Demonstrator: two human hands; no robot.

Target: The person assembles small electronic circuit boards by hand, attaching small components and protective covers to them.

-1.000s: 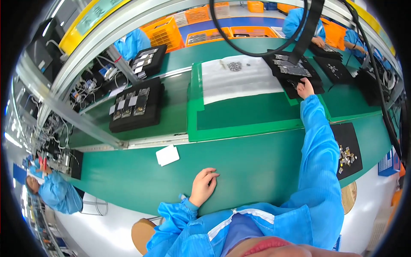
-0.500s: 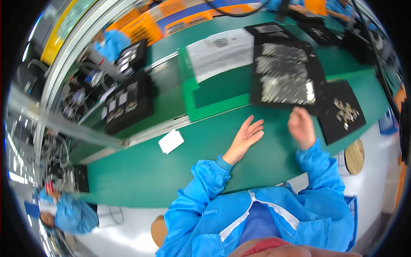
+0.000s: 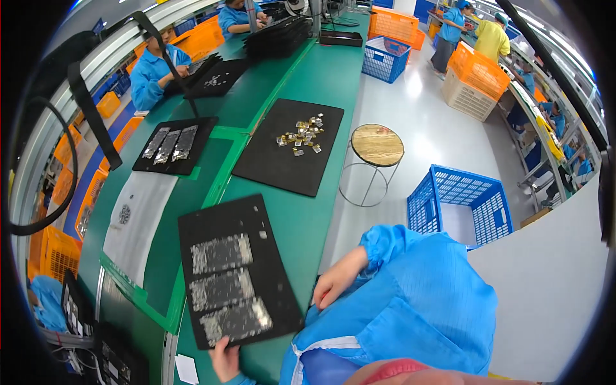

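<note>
A black board lies on the green bench in front of me, turned at an angle. On it are three dark rectangular blocks set with many small shiny pieces; a few loose bits lie near its far end. My left hand has its fingers closed over the board's near edge, beside the lowest block. My right hand is at the bench's right edge, close to my jacket, with curled fingers; what they hold, if anything, is hidden. Farther off, a second black board carries a loose heap of small gold and silver parts.
A white sheet and another loaded black board lie across the bench. A small white card is near my left hand. On the right stand a wooden-topped stool and a blue crate. Co-workers sit at the far left.
The view has swung to the right. My left hand, open over the bench before, is now on the board's edge. My right hand has moved from beside the board to the bench edge.
</note>
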